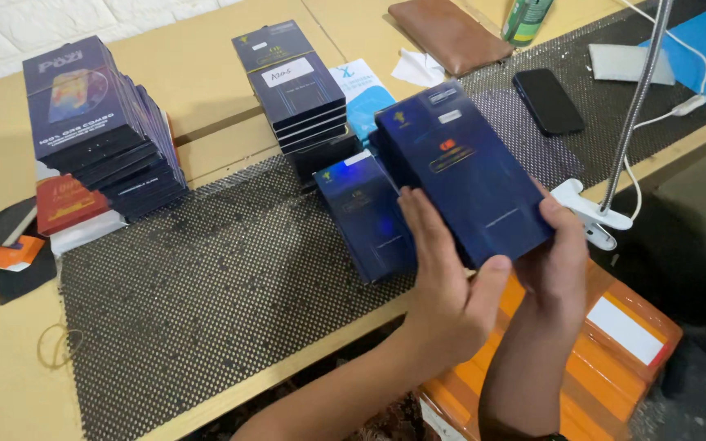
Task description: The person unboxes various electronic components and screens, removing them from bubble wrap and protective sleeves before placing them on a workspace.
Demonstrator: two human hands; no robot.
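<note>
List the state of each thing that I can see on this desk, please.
Dark blue box: closed, held tilted in both hands.
Left hand: grips the box.
Right hand: grips the box.
Black phone: screen dark, lying flat.
Brown wallet: closed.
Box stack: leaning.

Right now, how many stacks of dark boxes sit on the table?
2: a tall fanned stack far left, a shorter stack at top centre. Loose boxes lie beside; others may be hidden.
</note>
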